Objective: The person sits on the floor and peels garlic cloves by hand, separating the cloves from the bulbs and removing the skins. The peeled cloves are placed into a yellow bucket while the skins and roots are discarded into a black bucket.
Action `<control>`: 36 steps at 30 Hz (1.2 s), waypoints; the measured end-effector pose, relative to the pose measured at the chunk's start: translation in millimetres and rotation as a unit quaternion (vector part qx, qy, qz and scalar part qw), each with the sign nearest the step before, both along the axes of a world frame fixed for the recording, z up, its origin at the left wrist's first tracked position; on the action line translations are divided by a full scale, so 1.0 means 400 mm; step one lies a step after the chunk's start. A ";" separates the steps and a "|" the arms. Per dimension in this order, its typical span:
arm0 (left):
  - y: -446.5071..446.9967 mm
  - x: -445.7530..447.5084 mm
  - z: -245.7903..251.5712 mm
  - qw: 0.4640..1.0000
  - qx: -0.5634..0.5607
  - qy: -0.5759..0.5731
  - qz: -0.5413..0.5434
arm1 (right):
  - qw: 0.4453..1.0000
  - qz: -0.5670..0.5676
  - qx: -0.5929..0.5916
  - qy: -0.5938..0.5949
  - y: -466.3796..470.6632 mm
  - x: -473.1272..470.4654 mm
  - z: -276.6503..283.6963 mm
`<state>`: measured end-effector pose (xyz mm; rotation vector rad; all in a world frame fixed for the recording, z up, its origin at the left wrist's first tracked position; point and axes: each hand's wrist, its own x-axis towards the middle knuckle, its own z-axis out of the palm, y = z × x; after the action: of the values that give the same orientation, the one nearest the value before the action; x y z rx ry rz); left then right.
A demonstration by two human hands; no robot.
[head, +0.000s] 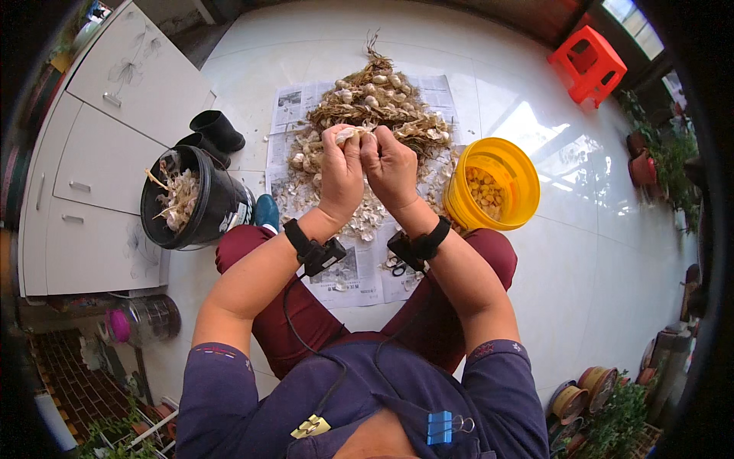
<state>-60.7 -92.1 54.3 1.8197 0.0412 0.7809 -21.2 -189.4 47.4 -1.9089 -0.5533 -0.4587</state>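
Close together in front of me, my left hand (342,172) and my right hand (393,166) both grip one pale garlic bulb (347,135). My fingers cover much of it. Beyond them lies a heap of dried garlic (373,92) with stalks, roots and whole bulbs. Loose garlic skins (367,217) are strewn beneath my wrists on spread newspaper (367,290). To the right, a yellow bucket (522,172) tilts towards me with peeled-looking garlic cloves (484,192) inside. A black bucket (215,201) at the left holds dry skins and stalks (180,201).
Scissors (397,265) with dark handles lie on the newspaper below my right wrist. Black boots (218,131) stand behind the black bucket, beside a white cabinet (114,155). A red plastic stool (590,66) is at the far right. Potted plants (613,407) line the right side.
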 end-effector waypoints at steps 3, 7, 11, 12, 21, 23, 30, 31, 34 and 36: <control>0.026 0.009 0.010 0.965 -0.219 0.092 -0.108 | 0.983 0.097 0.131 0.086 0.004 0.001 -0.016; 0.064 0.005 0.035 0.884 -0.380 0.200 -0.183 | 0.859 0.222 0.299 0.351 -0.013 0.019 -0.014; 0.071 0.000 0.039 0.936 -0.228 0.190 -0.188 | 0.945 0.207 0.101 0.234 -0.029 0.038 0.015; 0.064 0.004 0.035 0.986 -0.029 0.064 -0.152 | 0.970 0.157 0.010 0.184 -0.033 0.036 0.024; 0.018 -0.005 0.001 0.996 -0.059 0.035 -0.051 | 0.993 0.086 -0.006 0.085 -0.023 -0.007 0.018; 0.023 -0.002 0.011 0.969 -0.196 0.103 -0.111 | 0.963 0.151 0.103 0.197 -0.022 0.016 0.003; 0.064 -0.021 0.049 0.855 -0.373 0.232 -0.275 | 0.938 0.174 0.063 0.292 -0.135 0.086 0.003; 0.066 -0.021 0.050 0.859 -0.366 0.228 -0.275 | 0.935 0.174 0.039 0.307 -0.165 0.094 0.009; 0.065 -0.019 0.052 0.869 -0.345 0.233 -0.268 | 0.953 0.121 -0.123 0.249 -0.236 0.093 0.010; 0.059 -0.017 0.049 0.877 -0.327 0.220 -0.274 | 0.945 0.094 -0.205 0.236 -0.286 0.089 0.000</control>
<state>-67.5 -68.7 74.0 1.2188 0.0699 -0.0758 14.3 -303.6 47.4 -2.2334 -0.5285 0.2618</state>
